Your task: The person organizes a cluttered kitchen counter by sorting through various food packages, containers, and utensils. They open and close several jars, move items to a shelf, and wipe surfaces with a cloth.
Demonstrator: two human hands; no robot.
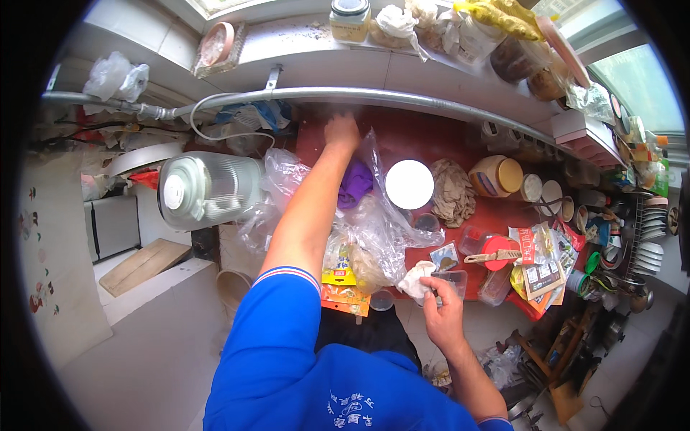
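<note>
My left hand (342, 132) reaches to the back of the red tabletop (442, 126), below the metal pipe (345, 92). Its fingers are bent and partly hidden, so whether it grips anything does not show. Close to the front edge, my right hand (445, 312) pinches a crumpled white cloth or tissue (416, 281) between thumb and fingers. A clear plastic container (457, 281) lies just behind those fingers. Between my arms are clear plastic bags (380, 237), a purple cloth (356, 184), a yellow packet (337, 261) and an orange packet (345, 299).
A ribbed clear container (210, 188) lies at the left. To the right are a round white lid (409, 184), brown crumpled cloth (454, 191), a yellow-lidded jar (496, 176), a knife (493, 256) across a red lid (496, 247), and stacked packets (544, 280). Jars (350, 21) line the sill.
</note>
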